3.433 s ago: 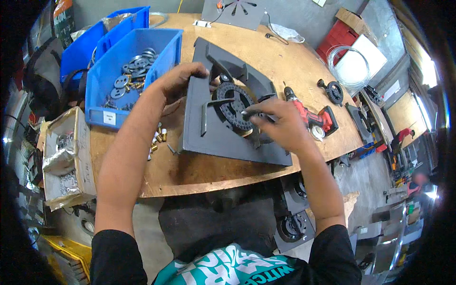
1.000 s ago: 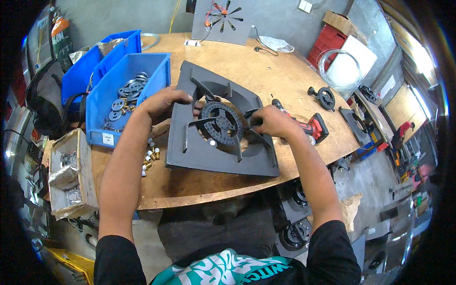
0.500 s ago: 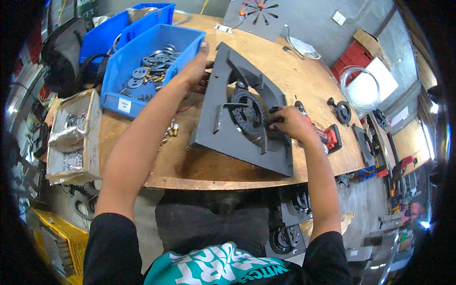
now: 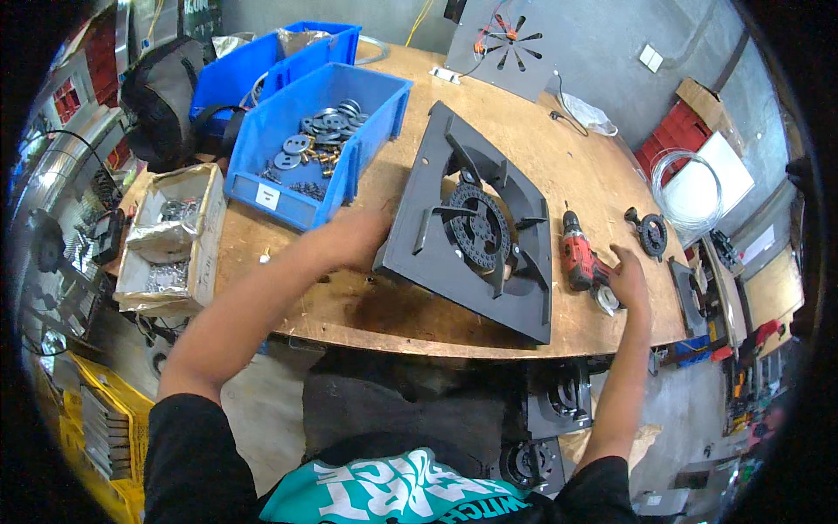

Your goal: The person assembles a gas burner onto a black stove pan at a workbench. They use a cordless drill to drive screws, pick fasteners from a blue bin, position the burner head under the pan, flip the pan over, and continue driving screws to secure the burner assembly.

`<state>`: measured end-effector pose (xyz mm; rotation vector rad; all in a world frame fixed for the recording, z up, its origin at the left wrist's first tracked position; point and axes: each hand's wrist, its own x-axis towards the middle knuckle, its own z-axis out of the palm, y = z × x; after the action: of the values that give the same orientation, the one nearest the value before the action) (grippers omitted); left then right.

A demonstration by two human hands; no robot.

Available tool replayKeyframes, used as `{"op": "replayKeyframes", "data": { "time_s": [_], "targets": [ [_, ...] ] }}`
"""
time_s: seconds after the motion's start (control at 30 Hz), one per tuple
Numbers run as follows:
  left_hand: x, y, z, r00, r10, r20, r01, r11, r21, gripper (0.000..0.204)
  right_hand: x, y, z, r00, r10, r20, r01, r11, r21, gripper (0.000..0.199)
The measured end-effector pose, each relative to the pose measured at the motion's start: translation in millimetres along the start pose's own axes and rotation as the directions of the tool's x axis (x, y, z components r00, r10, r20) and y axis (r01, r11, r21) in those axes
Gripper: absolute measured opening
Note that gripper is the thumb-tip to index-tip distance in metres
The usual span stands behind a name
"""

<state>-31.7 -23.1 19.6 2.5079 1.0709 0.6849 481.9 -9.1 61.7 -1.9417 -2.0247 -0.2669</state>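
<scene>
A dark grey gas stove top (image 4: 410,231) with a round burner (image 4: 477,229) and pan-support prongs stands tilted on the wooden table in front of me. My left hand (image 4: 365,237) is at its left edge; its fingers are hidden behind the plate and slightly blurred. To the right of the stove lies a red and black cordless drill (image 4: 576,255). My right hand (image 4: 630,284) is closed around its handle end, covering the battery. A small round metal piece (image 4: 607,302) lies beside the drill.
A blue bin (image 4: 288,205) of metal discs and brass fittings stands at the left, near a wooden box (image 4: 209,231) of small hardware. Another burner (image 4: 651,234) and a coil of clear tubing (image 4: 690,196) are at the right. The table edge (image 4: 419,349) runs in front of me.
My right hand has left the stove's burner and moved right onto the drill. My left hand has slid down from the stove's upper left side to lower along its edge. The view has shifted slightly.
</scene>
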Motion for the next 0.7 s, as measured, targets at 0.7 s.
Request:
{"op": "replayKeyframes", "data": {
  "time_s": [0.7],
  "targets": [
    [20.6,15.8,-7.0,0.905,-0.394,-0.16,0.281,0.836,-0.471,0.037,-3.4,-12.5,-48.1,0.992,-0.012,0.123,-0.049,0.877,0.479,0.053]
  ]
}}
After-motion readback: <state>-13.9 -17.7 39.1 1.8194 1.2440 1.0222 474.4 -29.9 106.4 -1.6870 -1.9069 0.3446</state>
